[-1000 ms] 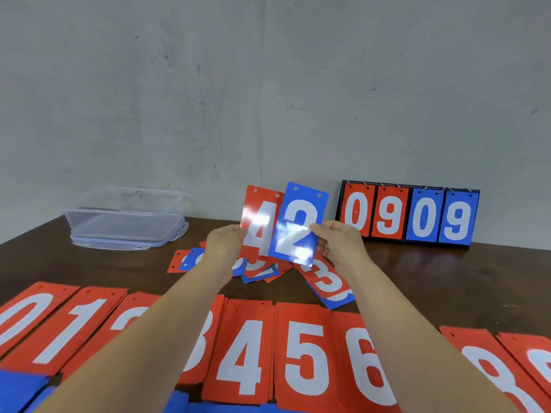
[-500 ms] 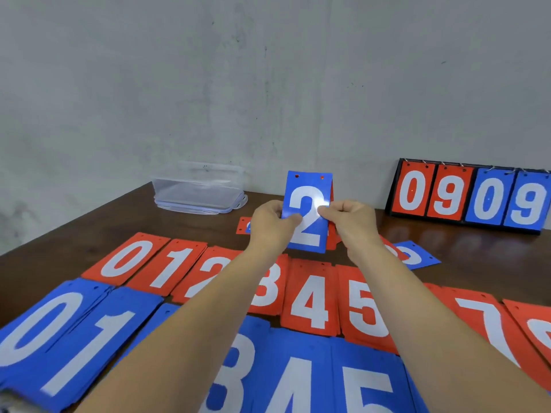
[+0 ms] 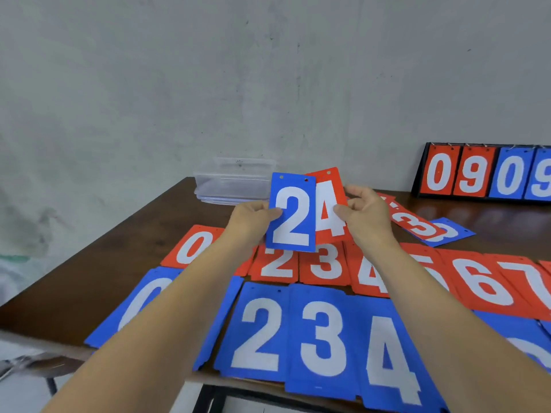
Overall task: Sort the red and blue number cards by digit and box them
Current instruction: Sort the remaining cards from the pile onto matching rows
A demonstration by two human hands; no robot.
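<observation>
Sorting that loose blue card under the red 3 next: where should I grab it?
By its uncovered right end, coming from the right. The loose blue card lies flat, and the red 3 card overlaps its left part, so probably slide it clear, then pinch.

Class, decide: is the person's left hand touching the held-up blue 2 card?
Touching. The head view shows the thumb of the left hand lying on the blue 2 card near its left edge.
</observation>
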